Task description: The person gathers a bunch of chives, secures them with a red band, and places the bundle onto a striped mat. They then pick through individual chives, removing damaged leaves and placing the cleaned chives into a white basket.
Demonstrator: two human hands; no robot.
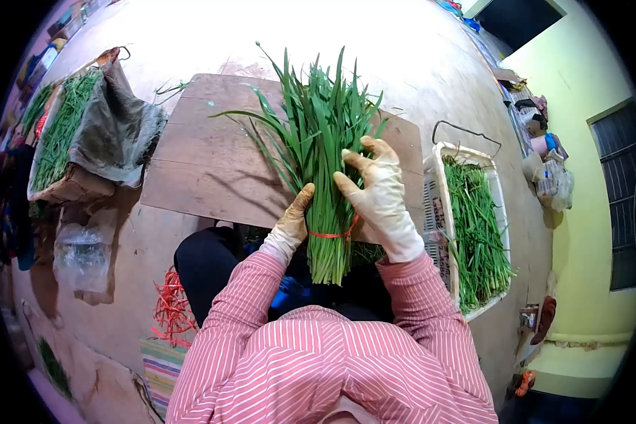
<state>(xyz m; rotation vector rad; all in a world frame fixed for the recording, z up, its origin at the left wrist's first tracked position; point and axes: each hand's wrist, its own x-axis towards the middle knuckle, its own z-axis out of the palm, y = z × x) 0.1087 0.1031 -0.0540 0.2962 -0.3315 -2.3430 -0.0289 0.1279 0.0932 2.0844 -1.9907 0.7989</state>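
A bunch of long, flat green leaves, which look like garlic chives, stands before me with its cut stem ends toward my body. A red tie circles its lower part. My left hand, in a stained whitish glove, is closed around the left side of the bunch, thumb pointing up along the stems. On the other side my right hand, gloved too, has its fingers spread and curved beside the leaves. The leafy tops reach over a wooden board.
A white crate of greens stands at right. At left, a box of greens is partly covered by grey cloth. Red ties lie by my left leg, and a clear plastic bag sits farther left.
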